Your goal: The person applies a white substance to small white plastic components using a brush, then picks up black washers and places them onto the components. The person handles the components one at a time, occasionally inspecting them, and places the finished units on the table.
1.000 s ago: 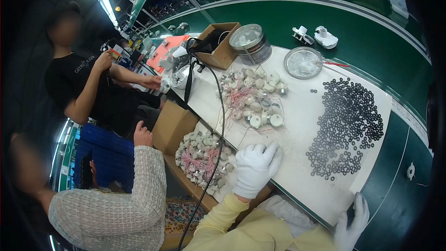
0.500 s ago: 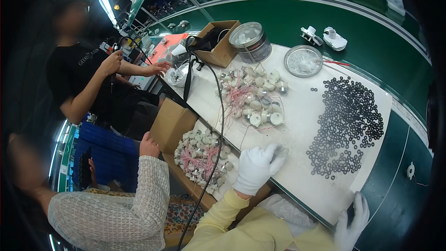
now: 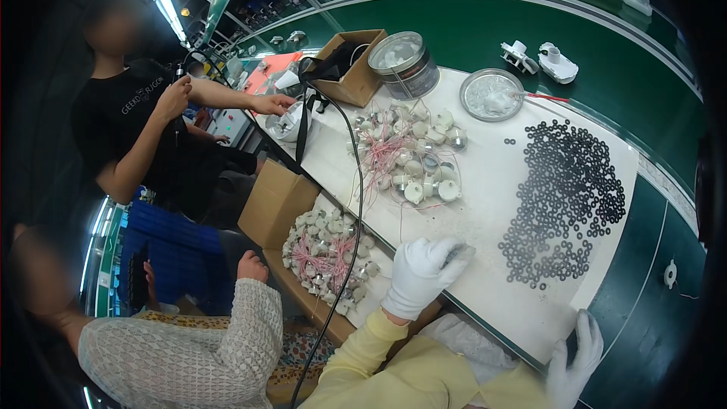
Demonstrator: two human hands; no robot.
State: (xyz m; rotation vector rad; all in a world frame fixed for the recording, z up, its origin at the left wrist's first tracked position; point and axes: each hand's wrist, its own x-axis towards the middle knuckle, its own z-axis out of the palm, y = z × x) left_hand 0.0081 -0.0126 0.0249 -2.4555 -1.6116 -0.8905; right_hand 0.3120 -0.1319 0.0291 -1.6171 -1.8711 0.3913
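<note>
My left hand [image 3: 424, 276], in a white glove, is over the near edge of the white work surface [image 3: 469, 220]. Its fingers are curled together; whatever they may hold is too small or hidden to name. My right hand [image 3: 575, 360], also gloved in white, rests at the surface's near right edge with fingers stretched and nothing visible in it. Many small black rings [image 3: 572, 189] lie spread to the right, some ringed in a wet-looking sheen. Ahead of my left hand sits a heap of small motors [image 3: 413, 155] with whitish caps and pink wires.
More motors fill a cardboard box [image 3: 280, 201] at left. A round dish [image 3: 492, 95] of clear gel with a red stick [image 3: 549, 98], a tin [image 3: 405, 68] and white housings [image 3: 558, 66] stand farther back. A black cable [image 3: 360, 182] crosses the view. Two people [image 3: 144, 121] work at left.
My hands have barely moved. The white housings on the green belt have shifted right. The black-shirted person's hand reached to a white part; the knit-sleeved person's hand left the box edge.
</note>
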